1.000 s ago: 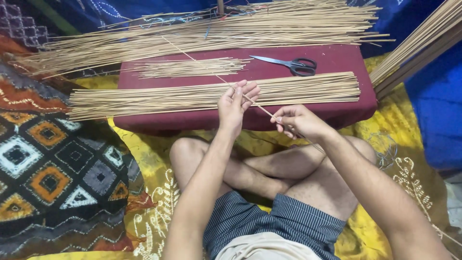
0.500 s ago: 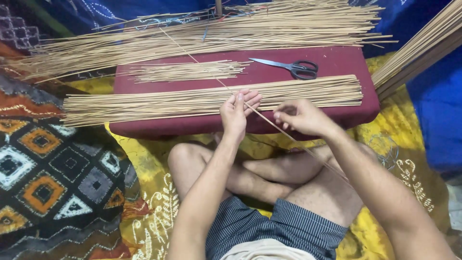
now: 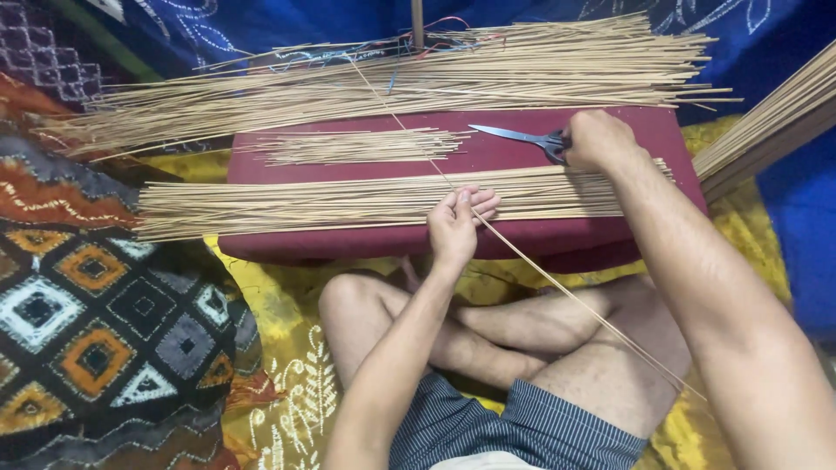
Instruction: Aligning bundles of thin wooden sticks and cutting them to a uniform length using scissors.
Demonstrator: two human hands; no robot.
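One long thin stick (image 3: 557,283) runs slantwise over the crossed legs, pinched in the left hand (image 3: 459,228) at the maroon cushion's (image 3: 348,239) edge, while farther back the right hand (image 3: 596,139) closes over the scissors (image 3: 522,137), hiding their handles, with stick bundles (image 3: 305,200) behind.

Person with bare arms and bare legs, no sleeves visible. Dark blue shorts (image 3: 522,431) with fine pale stripes. Both hands without rings or gloves.
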